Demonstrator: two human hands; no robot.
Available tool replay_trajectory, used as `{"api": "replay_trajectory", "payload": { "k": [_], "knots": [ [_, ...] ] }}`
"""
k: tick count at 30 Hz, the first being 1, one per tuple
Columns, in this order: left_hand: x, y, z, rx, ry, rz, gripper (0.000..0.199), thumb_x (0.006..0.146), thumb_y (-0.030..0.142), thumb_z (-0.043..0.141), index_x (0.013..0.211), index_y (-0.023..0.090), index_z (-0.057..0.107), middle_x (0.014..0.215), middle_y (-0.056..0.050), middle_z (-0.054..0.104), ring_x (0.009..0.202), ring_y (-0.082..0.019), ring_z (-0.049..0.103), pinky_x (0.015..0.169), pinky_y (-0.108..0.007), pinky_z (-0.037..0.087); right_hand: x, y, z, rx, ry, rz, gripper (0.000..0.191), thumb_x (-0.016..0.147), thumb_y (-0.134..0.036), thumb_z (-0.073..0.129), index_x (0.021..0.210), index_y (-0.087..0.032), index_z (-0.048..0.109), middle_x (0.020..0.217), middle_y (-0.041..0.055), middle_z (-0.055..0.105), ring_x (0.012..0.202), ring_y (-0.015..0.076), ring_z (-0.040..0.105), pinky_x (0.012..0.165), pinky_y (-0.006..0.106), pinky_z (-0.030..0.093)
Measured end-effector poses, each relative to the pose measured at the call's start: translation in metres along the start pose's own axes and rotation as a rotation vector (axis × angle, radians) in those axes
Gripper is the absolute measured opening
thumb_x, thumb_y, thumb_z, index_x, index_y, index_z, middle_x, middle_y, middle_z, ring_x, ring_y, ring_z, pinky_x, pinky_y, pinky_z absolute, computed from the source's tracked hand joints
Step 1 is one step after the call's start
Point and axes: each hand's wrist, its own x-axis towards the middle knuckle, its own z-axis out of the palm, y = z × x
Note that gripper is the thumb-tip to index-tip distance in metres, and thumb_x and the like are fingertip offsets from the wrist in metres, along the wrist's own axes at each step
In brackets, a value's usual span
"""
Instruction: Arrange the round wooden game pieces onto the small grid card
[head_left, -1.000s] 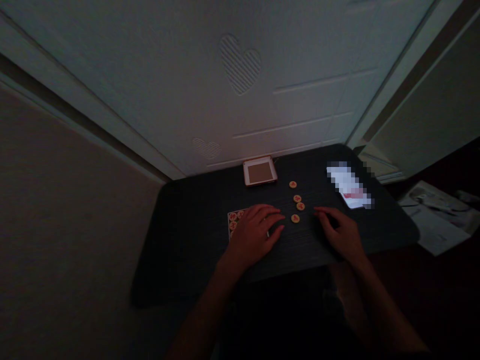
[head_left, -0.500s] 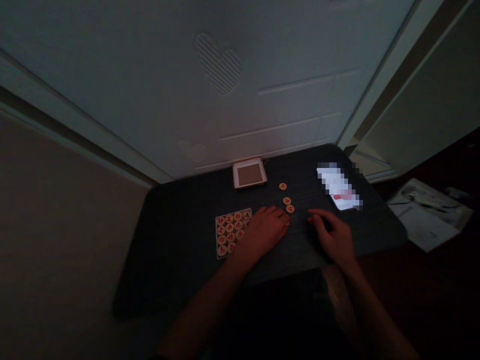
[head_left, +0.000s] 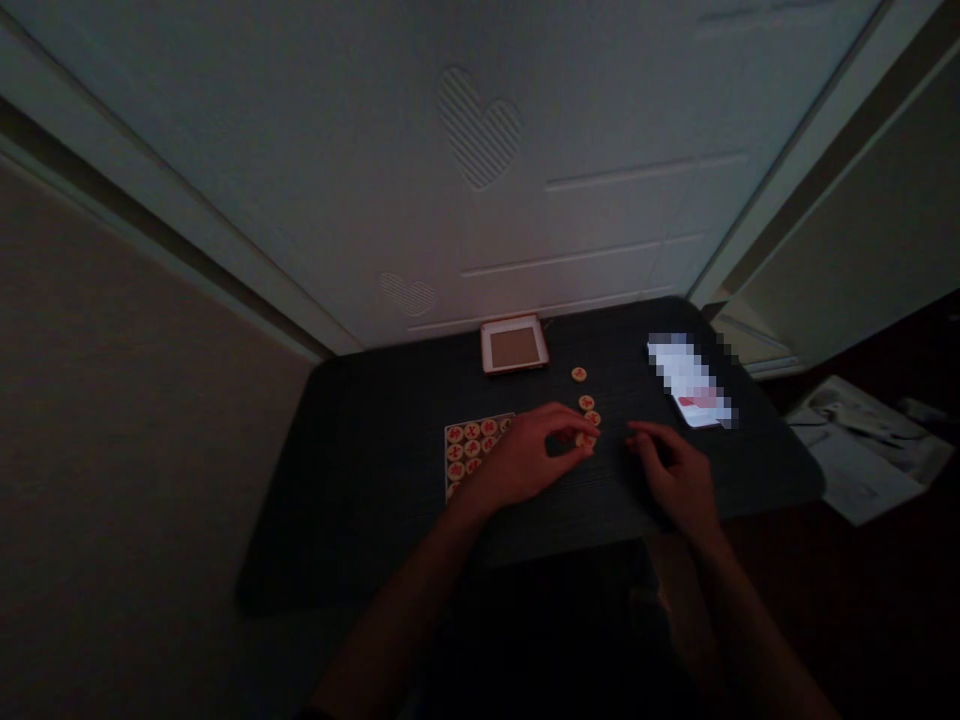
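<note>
Round wooden xiangqi pieces with red characters fill a square tray point(head_left: 448, 465), partly covered by my left forearm and hand. My left hand point(head_left: 536, 455) arches over the dark table just right of this tray. Its thumb and fingers close around one xiangqi piece point(head_left: 585, 440). Just beyond the fingertips lie two more pieces, a nearer one point(head_left: 592, 418) and a farther one point(head_left: 586, 403); a third loose piece point(head_left: 579, 374) sits farther back. To the right, my right hand point(head_left: 675, 470) rests near the table with its fingers curled together; whatever is inside them, if anything, is hidden.
A shallow box or lid point(head_left: 486, 350) with a brown centre stands at the back of the table point(head_left: 360, 500), against a white panel point(head_left: 300, 180) with raised hearts. A lit phone point(head_left: 697, 385) lies at the right. Past the table's right edge is a pale box point(head_left: 862, 470).
My left hand has lifted into an arch, and the piece at its fingertips now shows. The right hand keeps its curled shape. The whole view has shifted slightly.
</note>
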Motion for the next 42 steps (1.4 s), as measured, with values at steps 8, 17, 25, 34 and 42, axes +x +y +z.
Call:
{"api": "replay_trajectory", "payload": {
  "k": [8,17,25,34,42],
  "knots": [
    [-0.008,-0.005,-0.005,-0.235,0.087,-0.181,0.018,0.090,0.029,0.071,0.106,0.020,0.075,0.107,-0.004,0.078,0.095,-0.018,0.074,0.092,-0.036,0.059,0.001,0.002,0.000,-0.034,-0.018,0.001,0.034,0.096,-0.047,0.056,0.114,-0.024,0.074,0.093,0.0062,0.079,0.087,0.0250,0.075,0.081,0.038,0.058],
    [-0.015,-0.017,-0.033,-0.237,0.193,-0.171,0.019,0.094,0.033,0.064,0.104,0.018,0.070,0.102,-0.007,0.078,0.093,-0.019,0.076,0.090,-0.039,0.062,0.001,0.003,0.001,-0.055,-0.004,-0.006,0.037,0.095,-0.050,0.056,0.114,-0.023,0.074,0.092,0.0068,0.079,0.086,0.0255,0.075,0.081,0.039,0.058],
    [-0.030,-0.039,-0.071,-0.170,0.288,-0.219,0.021,0.089,0.037,0.069,0.101,0.019,0.065,0.100,-0.006,0.077,0.089,-0.019,0.076,0.080,-0.035,0.063,0.002,0.004,0.001,-0.076,-0.015,-0.024,0.037,0.096,-0.050,0.056,0.114,-0.023,0.074,0.094,0.0068,0.079,0.087,0.0258,0.075,0.080,0.039,0.058],
    [-0.027,-0.049,-0.079,0.117,0.193,-0.288,0.021,0.087,0.038,0.072,0.100,0.022,0.077,0.093,-0.003,0.080,0.081,-0.018,0.074,0.076,-0.032,0.061,0.002,0.002,0.001,-0.090,-0.010,-0.030,0.039,0.096,-0.051,0.055,0.114,-0.023,0.074,0.093,0.0073,0.079,0.086,0.0261,0.075,0.081,0.040,0.058],
    [-0.026,-0.060,-0.078,0.138,0.099,-0.254,0.021,0.090,0.036,0.066,0.103,0.024,0.077,0.098,-0.003,0.080,0.087,-0.019,0.075,0.076,-0.030,0.060,0.001,0.003,0.001,-0.057,-0.011,-0.015,0.036,0.096,-0.049,0.056,0.114,-0.024,0.074,0.093,0.0068,0.079,0.086,0.0256,0.075,0.081,0.040,0.058]
  ]
}}
